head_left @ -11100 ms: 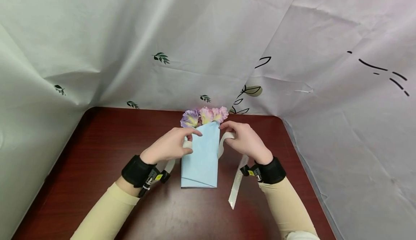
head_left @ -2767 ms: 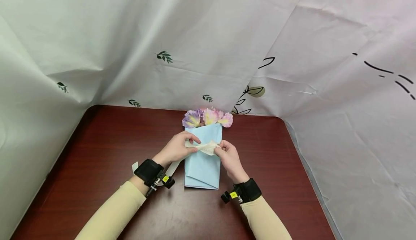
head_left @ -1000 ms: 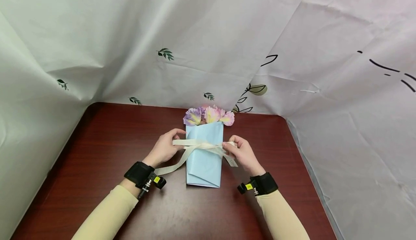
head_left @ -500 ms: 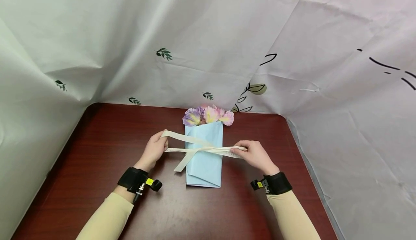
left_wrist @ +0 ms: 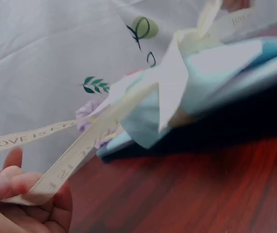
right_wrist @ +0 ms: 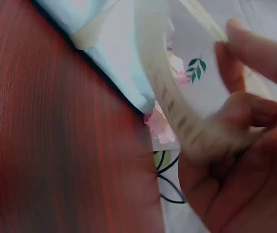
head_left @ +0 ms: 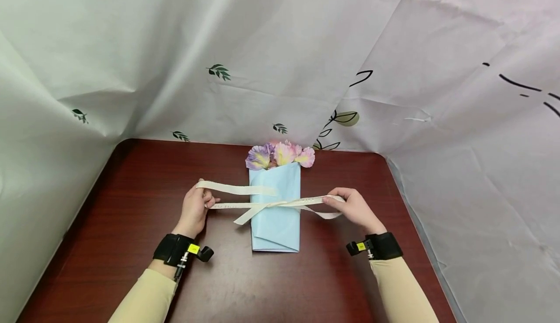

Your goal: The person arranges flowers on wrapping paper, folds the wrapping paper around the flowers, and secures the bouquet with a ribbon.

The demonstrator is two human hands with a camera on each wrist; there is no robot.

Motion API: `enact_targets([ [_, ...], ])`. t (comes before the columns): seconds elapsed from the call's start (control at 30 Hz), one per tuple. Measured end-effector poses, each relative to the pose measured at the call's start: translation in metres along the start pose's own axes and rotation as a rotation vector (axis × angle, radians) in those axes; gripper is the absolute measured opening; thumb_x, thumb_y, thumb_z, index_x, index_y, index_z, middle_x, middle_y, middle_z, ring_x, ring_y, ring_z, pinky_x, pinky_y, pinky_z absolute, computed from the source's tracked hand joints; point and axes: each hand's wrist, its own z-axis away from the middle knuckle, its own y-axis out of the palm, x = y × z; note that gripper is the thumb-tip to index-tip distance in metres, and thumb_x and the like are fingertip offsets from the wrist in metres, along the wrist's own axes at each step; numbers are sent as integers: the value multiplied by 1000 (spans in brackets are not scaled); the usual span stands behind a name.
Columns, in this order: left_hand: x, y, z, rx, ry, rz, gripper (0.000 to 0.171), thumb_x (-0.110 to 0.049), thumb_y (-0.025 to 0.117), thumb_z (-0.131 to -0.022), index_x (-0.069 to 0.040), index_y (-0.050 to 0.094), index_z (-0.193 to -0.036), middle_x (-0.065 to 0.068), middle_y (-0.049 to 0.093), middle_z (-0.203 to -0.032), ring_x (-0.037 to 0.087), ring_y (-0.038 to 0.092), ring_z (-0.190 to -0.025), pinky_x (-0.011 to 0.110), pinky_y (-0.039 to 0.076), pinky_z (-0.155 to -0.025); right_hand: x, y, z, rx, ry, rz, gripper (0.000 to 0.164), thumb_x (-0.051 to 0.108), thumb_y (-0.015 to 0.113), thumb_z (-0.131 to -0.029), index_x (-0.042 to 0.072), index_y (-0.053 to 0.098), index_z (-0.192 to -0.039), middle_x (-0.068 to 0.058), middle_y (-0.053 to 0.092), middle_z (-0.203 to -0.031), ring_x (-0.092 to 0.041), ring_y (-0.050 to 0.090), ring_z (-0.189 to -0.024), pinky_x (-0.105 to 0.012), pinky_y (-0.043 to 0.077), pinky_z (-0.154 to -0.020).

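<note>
A bouquet wrapped in light blue paper (head_left: 275,233) lies on the table, with purple and pink flowers (head_left: 285,154) showing at its far end. Across its middle runs a cream ribbon (head_left: 245,205), crossed in a knot, with one short tail slanting to the left. My left hand (head_left: 192,211) grips the ribbon left of the bouquet; another strand loops up over its fingers. Printed lettering shows on the ribbon (left_wrist: 73,162) in the left wrist view. To the right, my right hand (head_left: 352,209) pinches the ribbon, and a loose loop hangs below its fingers.
The dark red wooden table (head_left: 262,289) reaches back to a pale fabric backdrop (head_left: 280,60) printed with leaves. More fabric hangs along the left and right sides. Each wrist wears a black camera strap (head_left: 384,246).
Both hands have moved outward, the left to the left and the right to the right, stretching the ribbon between them. The crossing over the bouquet looks narrower and tighter. The bouquet has stayed in place.
</note>
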Motion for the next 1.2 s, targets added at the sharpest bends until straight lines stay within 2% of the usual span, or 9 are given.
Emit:
enact_targets([
  [0.07,2,-1,2,-30,27,-46,17,-16,38,-111,-5,48,-118,-6,30,-63,9,29,-47,26,46,-59,-4,-2,-1,-17,13,-71,15,29,76,-93,13,75,-94,-16,69,-84,-19,59,-74,-29,48,-64],
  [0.17,-1,-2,6,-24,140,-223,57,7,47,-98,-14,35,-150,5,44,-81,9,31,-51,23,35,-52,-2,-4,-1,-49,24,-101,16,28,75,-93,12,76,-98,-12,72,-92,-18,62,-83,-29,49,-72],
  [0.23,-1,-5,6,29,272,-452,78,12,54,-88,-21,34,-156,11,48,-101,13,38,-63,25,34,-58,-2,-5,-2,-62,18,-70,16,31,76,-93,17,77,-101,-4,74,-96,-17,62,-90,-31,49,-77],
  [0.3,-2,-9,6,99,430,-716,84,7,63,-83,-28,41,-155,14,46,-118,15,43,-72,27,35,-62,0,-6,-2,-66,-5,-5,16,36,76,-92,24,77,-102,4,74,-97,-15,64,-92,-32,50,-80],
  [0.4,-1,-14,5,214,672,-1058,63,-19,75,-86,-38,59,-143,5,44,-133,17,49,-88,29,38,-62,-1,-6,-5,-63,-55,123,14,40,76,-91,33,78,-103,13,73,-99,-10,65,-94,-34,52,-82],
  [0.5,-5,-12,6,317,816,-1251,40,-49,78,-85,-45,71,-124,-1,43,-142,20,56,-95,29,42,-55,1,-6,-6,-63,-126,243,11,36,76,-92,33,78,-102,16,71,-96,-8,65,-91,-34,53,-79],
  [0.67,-6,-7,6,369,905,-1404,32,-62,80,-78,-43,80,-104,1,47,-144,26,54,-106,34,48,-57,3,-5,-8,-49,-164,339,5,29,70,-97,25,74,-99,11,64,-93,-10,59,-84,-33,48,-74],
  [0.9,-3,2,6,319,992,-1508,25,-41,89,-76,-32,83,-99,9,52,-133,26,53,-97,38,50,-60,6,0,-9,102,-85,268,7,24,56,-106,22,62,-108,-3,64,-88,-15,50,-68,-30,43,-59],
  [1.2,-4,4,7,214,958,-1556,10,-33,86,-81,-24,82,-83,12,55,-132,30,52,-93,42,44,-67,7,-13,-5,145,-67,386,24,60,67,-91,38,71,-81,16,65,-73,-9,56,-70,-28,45,-61],
])
